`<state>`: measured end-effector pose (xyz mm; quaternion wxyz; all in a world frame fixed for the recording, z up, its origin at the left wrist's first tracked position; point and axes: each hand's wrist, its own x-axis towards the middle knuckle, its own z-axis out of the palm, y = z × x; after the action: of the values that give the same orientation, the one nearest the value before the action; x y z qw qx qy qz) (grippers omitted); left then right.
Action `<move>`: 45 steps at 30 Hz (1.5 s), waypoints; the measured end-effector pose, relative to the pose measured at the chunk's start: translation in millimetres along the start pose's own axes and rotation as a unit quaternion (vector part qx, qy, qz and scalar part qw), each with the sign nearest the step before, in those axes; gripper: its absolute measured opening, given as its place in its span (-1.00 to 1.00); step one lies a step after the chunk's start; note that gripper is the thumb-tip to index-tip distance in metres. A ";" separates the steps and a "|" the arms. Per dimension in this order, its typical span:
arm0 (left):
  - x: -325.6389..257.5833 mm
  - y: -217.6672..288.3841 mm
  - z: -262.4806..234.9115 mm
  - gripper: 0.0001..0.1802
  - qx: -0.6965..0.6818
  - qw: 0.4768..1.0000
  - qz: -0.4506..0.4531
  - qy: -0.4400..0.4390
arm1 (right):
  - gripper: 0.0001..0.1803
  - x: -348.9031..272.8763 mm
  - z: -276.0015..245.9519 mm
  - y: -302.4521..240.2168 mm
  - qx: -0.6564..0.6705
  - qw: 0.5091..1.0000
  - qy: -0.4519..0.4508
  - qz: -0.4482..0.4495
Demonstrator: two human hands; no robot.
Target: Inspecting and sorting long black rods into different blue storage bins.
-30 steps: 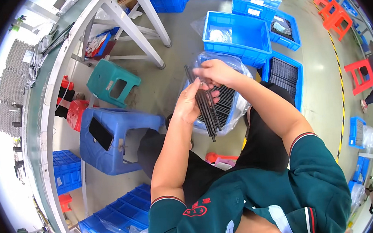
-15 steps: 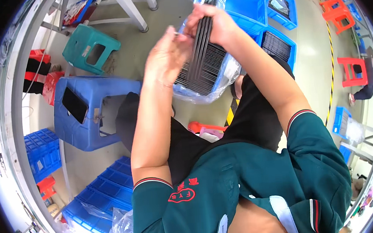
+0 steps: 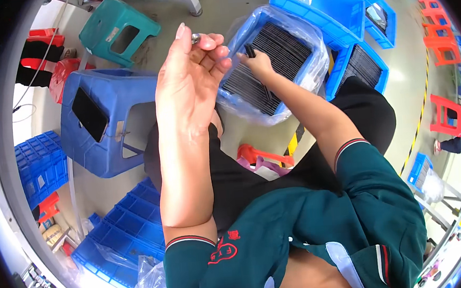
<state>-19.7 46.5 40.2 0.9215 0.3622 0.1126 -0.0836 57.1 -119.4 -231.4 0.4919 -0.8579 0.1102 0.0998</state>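
My left hand (image 3: 195, 73) is raised with the palm up and fingers curled. A small shiny silver metal piece (image 3: 195, 38) sits between its thumb and forefinger; its exact kind is unclear. Over a blue bin lined with clear plastic (image 3: 317, 45), my right hand (image 3: 258, 64) is closed on a bundle of thin black rods (image 3: 249, 50). Part of that bundle is hidden by the hand. Rows of similar black rods (image 3: 283, 42) lie side by side inside the bin, right beneath my right hand.
A blue stool (image 3: 124, 98) bearing a black phone (image 3: 89, 114) stands at left, with a green stool (image 3: 119, 31) beyond. More blue bins (image 3: 333, 6) are at the far right. Blue crates (image 3: 123, 228) sit at lower left. A red object (image 3: 261, 155) lies between my legs.
My hands have parted. The right has lowered the black rods to the bin, while the left has moved left and turned palm up. The view has shifted.
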 end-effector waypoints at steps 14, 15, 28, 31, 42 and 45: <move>-11.7 9.7 -9.7 -0.55 -0.056 0.998 -0.007 -0.017 | -0.51 -33.9 66.5 62.2 -0.354 0.930 -0.091 0.035; -11.2 10.0 -10.0 -0.54 -0.053 0.998 -0.007 -0.024 | -0.55 -36.8 67.6 63.8 -0.376 0.922 -0.093 0.016; -17.5 18.5 -4.9 -0.54 -0.025 0.999 -0.014 -0.036 | -0.83 -52.1 40.8 75.2 -0.459 0.882 -0.003 -0.109; -18.2 18.3 -5.2 -0.55 -0.027 0.999 -0.013 -0.035 | -0.83 -47.2 28.9 81.2 -0.440 0.890 0.020 -0.121; -18.8 15.1 -6.7 -0.55 -0.049 0.998 -0.011 -0.038 | -0.81 -56.1 25.6 91.3 -0.398 0.904 0.027 -0.153; -17.4 12.7 -5.4 -0.54 -0.069 0.997 -0.007 -0.035 | -0.84 -64.7 31.2 98.1 -0.419 0.897 -0.007 -0.142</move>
<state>-34.2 60.7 49.3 0.9470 0.2941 0.0881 -0.0951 -35.0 -134.8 -309.4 0.0965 -0.9904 -0.0682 0.0714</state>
